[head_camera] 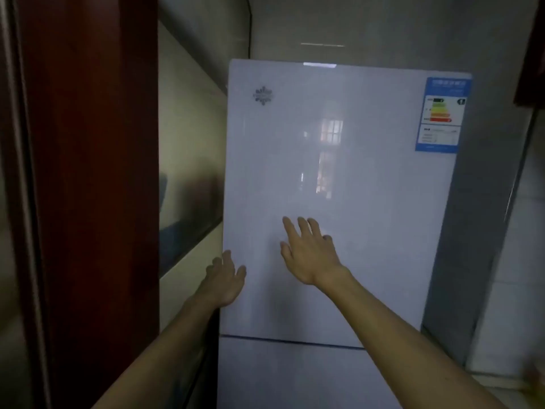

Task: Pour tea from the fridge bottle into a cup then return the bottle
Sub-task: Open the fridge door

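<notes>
Left hand (224, 280) curled at closed fridge (339, 187) door's edge, perhaps gripping, right hand (309, 252) spread on door

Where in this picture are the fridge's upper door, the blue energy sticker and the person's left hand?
upper door (368, 202), head view, bare middle of the panel.
energy sticker (442, 113), head view, its coloured bars.
left hand (225, 280), head view, back of the hand.

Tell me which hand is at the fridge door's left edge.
The left hand, curled at the upper fridge door's left edge; the right hand is spread over the door's front.
</notes>
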